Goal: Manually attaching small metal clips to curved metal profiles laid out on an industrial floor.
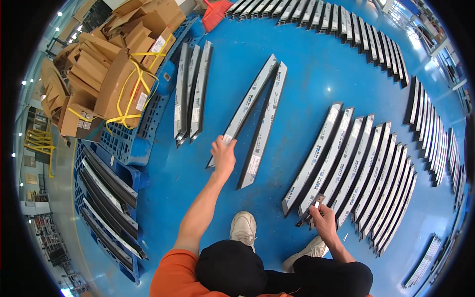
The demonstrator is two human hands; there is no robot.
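Note:
My left hand (223, 156) is closed around the lower part of a long profile strip (251, 99), dark-edged with a pale printed film on its face. That strip slants across the blue floor and meets a second similar strip (264, 126) near their far ends, forming a narrow V. Down on the right, my right hand (324, 220) pinches a small dark piece (317, 201) with a whitish part, too small to name. It is held over the near ends of a row of similar profile strips (341, 163) lying side by side.
Three more strips (192, 91) lie at the upper left, beside a blue plastic pallet (143, 131) heaped with cardboard (106, 64). Another pallet at the lower left carries dark profiles (111, 190). Long rows of strips (341, 24) curve along the far side. A red dustpan-like object (215, 14) sits at the top.

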